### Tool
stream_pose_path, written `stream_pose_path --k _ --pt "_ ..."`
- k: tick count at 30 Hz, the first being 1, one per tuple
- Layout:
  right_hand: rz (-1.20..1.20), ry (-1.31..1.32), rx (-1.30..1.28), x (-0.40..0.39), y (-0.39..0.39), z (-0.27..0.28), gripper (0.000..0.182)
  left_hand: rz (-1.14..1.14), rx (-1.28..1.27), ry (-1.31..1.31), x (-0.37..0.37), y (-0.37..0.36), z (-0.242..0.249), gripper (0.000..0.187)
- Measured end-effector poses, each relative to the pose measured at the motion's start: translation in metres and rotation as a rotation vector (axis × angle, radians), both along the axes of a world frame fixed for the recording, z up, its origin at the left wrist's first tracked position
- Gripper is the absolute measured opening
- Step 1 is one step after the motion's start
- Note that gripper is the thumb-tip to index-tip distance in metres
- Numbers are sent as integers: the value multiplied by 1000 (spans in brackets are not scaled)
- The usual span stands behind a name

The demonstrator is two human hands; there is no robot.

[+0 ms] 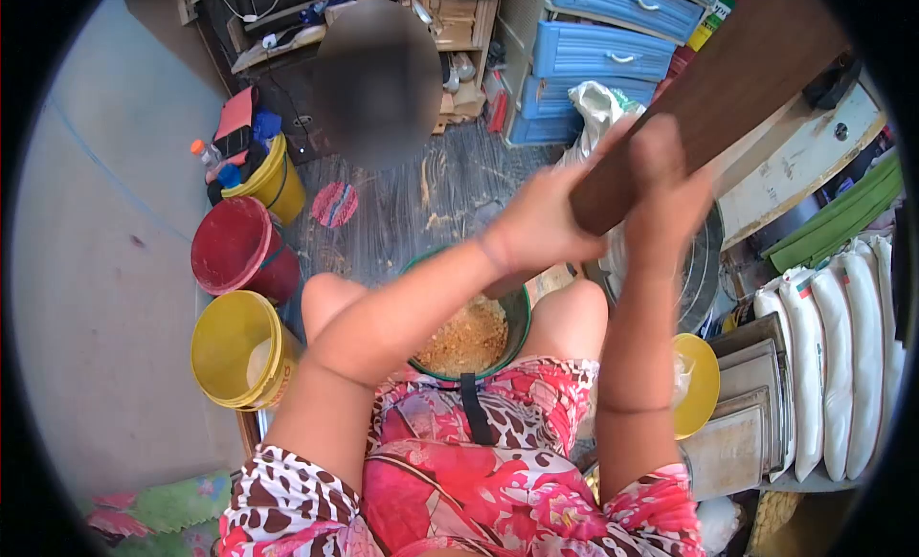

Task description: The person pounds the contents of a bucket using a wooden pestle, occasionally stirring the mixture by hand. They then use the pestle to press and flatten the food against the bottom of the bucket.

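Both my hands are wrapped round a thick dark brown wooden beam [737,78], which slants from the upper right down toward the middle. My left hand [546,217] holds it near its lower left side, and my right hand [665,189] grips it from the right, slightly blurred. Below them, a green-rimmed tub [522,323] sits between my knees with crumbly orange-brown material [469,339] in it. A narrower dark part of the wood reaches down to the tub; its lower end is hard to make out.
Yellow buckets [235,351] and a red bucket [239,246] stand at the left. Blue drawers [603,55] are at the back. At the right are white filled sacks [833,356], stacked trays [732,452] and a yellow bowl [704,385]. A round pink mat [334,204] lies on the floor.
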State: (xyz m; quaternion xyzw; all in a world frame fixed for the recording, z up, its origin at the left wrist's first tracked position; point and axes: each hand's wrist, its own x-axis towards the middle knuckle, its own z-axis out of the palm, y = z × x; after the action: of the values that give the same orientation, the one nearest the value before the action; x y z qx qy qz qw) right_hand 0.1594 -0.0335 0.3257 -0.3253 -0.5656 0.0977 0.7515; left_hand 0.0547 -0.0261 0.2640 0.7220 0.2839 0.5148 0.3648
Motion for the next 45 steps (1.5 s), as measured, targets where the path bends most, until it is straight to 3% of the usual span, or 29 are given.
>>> stream_pose_path --k 2,3,4,6,8,10,11,12,13,14,15,20,25,27,28,29,30,31,32,34,35,36,39,40,41,42,43,44,45 --pt "439 -163 9 16 5 72 35 137 217 61 6 1 65 51" --pt "438 -160 -5 6 5 97 35 193 328 36 10 3 95 51" --pt "303 -105 196 -6 7 118 40 204 456 -30 18 17 115 53" --pt "160 -53 400 -9 10 126 46 172 384 -2 15 15 131 60" --pt "430 -30 269 -3 8 121 48 181 319 -54 15 15 114 58" --pt "199 -136 20 13 25 68 30 203 291 -41 11 21 58 60" --pt "-81 -130 -48 13 35 8 42 128 138 -54 11 24 5 72" --pt "211 -101 -228 16 53 -87 62 74 25 -174 6 18 -48 80" --pt "-52 -162 -150 0 72 -192 79 10 -267 -77 -4 28 -137 84" --pt "349 27 -386 -8 60 -285 71 -47 -290 -72 -16 31 -215 73" --pt "425 103 -412 -13 48 -279 60 34 -504 -1 -18 34 -258 78" --pt "456 31 -458 -5 33 -280 50 -36 -466 188 -28 37 -265 67" --pt "464 24 -487 0 30 -266 52 54 -339 157 -20 21 -225 66" --pt "367 -51 -361 10 41 -243 57 47 -193 254 -18 30 -213 55" --pt "253 -83 -231 8 35 -194 46 87 -174 152 -13 12 -143 52" --pt "137 -115 -112 5 28 -128 37 134 -143 334 -9 27 -134 51" --pt "255 -41 -126 8 28 -85 36 69 -188 336 -8 20 -74 53" --pt "235 -38 -251 17 23 -40 54 58 -143 267 -3 18 -33 54" --pt "174 -59 -15 20 29 1 46 82 142 79 4 26 -13 55" --pt "296 -138 11 40 31 81 40 173 164 48 9 7 62 57" --pt "334 -163 10 48 41 104 44 221 186 65 11 4 88 55" --pt "237 160 67 19 55 102 49 152 205 -20 13 9 101 52" --pt "389 66 -125 37 43 107 44 155 162 38 11 12 96 52" --pt "444 -39 -107 12 15 88 44 119 83 -18 11 13 71 55" --pt "296 -187 44 24 36 50 43 162 102 -39 13 22 29 59" --pt "181 -12 -23 16 48 -13 48 142 9 -65 12 23 -22 62" --pt "168 -67 -131 17 63 -109 54 150 -42 -81 10 19 -62 68" --pt "154 -130 -238 18 76 -205 63 91 -246 -29 1 30 -150 72" --pt "245 93 -401 -11 54 -288 79 110 -462 169 -17 32 -232 74"
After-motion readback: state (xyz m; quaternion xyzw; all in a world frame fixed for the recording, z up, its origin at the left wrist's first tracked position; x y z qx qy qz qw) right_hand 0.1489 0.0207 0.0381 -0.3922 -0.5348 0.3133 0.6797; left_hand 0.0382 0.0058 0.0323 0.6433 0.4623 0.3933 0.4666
